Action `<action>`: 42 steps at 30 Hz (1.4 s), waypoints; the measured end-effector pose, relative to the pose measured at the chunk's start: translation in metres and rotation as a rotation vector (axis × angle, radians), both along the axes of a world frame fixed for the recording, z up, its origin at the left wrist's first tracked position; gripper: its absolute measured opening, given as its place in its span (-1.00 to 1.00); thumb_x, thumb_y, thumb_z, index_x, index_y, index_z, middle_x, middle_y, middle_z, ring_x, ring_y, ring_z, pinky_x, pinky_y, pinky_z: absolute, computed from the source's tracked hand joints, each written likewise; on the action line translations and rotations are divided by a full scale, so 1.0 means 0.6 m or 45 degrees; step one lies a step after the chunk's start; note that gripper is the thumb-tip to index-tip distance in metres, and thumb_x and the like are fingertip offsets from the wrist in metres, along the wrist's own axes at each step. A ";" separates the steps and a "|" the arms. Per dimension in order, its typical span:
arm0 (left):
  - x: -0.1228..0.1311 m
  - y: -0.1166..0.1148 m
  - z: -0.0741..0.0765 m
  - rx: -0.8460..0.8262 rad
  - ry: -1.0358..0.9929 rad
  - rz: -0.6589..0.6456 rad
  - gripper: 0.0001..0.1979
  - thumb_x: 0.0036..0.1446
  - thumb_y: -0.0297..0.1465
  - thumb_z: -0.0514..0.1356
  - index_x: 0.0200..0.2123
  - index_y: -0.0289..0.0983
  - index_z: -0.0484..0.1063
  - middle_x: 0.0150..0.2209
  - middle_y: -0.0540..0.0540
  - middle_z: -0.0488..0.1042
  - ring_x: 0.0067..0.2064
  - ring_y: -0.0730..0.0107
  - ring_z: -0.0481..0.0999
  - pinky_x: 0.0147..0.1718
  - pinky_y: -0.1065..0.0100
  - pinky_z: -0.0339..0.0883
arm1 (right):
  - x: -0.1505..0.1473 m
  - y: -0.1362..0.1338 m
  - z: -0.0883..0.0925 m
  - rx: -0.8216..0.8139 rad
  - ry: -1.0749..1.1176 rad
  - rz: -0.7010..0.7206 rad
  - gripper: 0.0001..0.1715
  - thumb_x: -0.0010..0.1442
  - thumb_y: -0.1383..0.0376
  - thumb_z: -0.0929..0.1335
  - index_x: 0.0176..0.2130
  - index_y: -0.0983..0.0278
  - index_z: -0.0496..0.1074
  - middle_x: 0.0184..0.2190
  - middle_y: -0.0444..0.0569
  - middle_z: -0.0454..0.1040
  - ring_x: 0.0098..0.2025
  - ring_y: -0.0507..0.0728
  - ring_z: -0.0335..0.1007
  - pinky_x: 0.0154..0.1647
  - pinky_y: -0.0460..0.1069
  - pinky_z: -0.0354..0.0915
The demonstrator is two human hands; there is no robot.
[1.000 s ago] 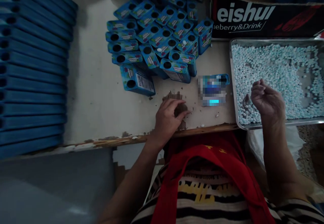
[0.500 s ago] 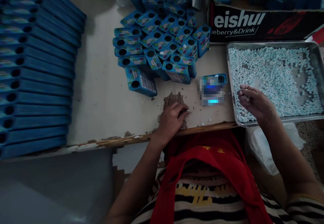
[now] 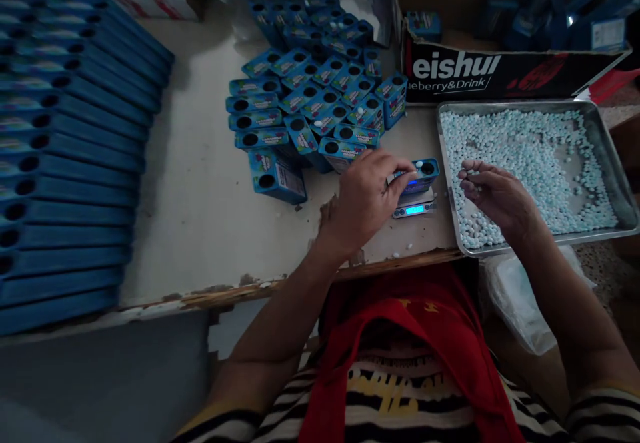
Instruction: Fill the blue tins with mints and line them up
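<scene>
A small digital scale (image 3: 415, 210) with a lit display stands near the table's front edge. On it rests a blue candy box (image 3: 426, 171) with a round dark hole in its top and a pale candy lying beside the hole. My left hand (image 3: 367, 196) has its thumb and fingers closed on the left end of this box. Over the left part of a metal tray (image 3: 456, 233), my right hand (image 3: 503, 196) is closed, pinching a few pale candies (image 3: 470, 175) at its fingertips. Loose white and light-blue candies (image 3: 525, 156) cover much of the tray.
Several blue boxes (image 3: 300, 99) with open holes stand grouped behind my left hand. Long rows of similar boxes (image 3: 75, 183) fill the left side. A black carton (image 3: 455, 73) with more boxes sits behind the tray. Stray candies (image 3: 403, 251) lie near the front edge.
My left hand has moved right and up from the tabletop and taken hold of the box on the scale. My right hand stays over the tray's left part with candies. The view has shifted slightly.
</scene>
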State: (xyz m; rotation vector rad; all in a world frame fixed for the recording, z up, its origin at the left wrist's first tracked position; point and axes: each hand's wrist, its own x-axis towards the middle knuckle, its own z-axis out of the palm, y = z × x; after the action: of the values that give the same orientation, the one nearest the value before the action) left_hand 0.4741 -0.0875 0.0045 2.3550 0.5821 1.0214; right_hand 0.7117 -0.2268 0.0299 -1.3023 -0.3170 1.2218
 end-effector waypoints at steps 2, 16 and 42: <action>0.034 0.012 0.006 0.008 0.052 -0.049 -0.98 0.45 -0.39 0.43 -0.10 -0.20 0.69 -0.11 -0.10 0.72 0.00 0.16 0.69 0.11 0.17 0.55 | -0.003 -0.002 0.004 0.039 -0.089 0.076 -0.56 0.00 0.28 0.71 -0.13 0.29 0.67 -0.35 -0.11 0.56 -0.44 -0.07 0.28 -0.51 -0.18 0.22; -0.104 -0.051 -0.078 -0.416 0.108 0.156 -0.90 0.32 -0.37 0.51 -0.11 -0.16 0.74 -0.18 -0.06 0.73 -0.14 0.21 0.71 -0.06 0.24 0.58 | -0.016 0.095 0.034 0.202 -1.085 0.725 -0.70 0.21 0.17 0.59 -0.11 0.31 0.75 -0.33 -0.08 0.61 -0.27 0.12 0.40 -0.20 0.03 0.26; 0.098 0.057 -0.003 -0.215 0.212 -0.121 -0.83 0.22 -0.49 0.60 -0.22 -0.12 0.76 -0.06 -0.05 0.68 0.06 0.14 0.69 0.28 0.01 0.53 | -0.039 -0.065 -0.026 -0.058 -0.626 0.607 -0.63 0.35 -0.03 0.59 -0.23 0.21 0.77 -0.46 -0.09 0.59 -0.45 0.05 0.37 -0.42 -0.04 0.23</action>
State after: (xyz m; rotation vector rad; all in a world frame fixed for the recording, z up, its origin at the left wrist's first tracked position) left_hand 0.5327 -0.0536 0.0028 2.3068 0.5874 0.7108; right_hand 0.6882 -0.2660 0.0144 -1.6167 -1.0035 1.2849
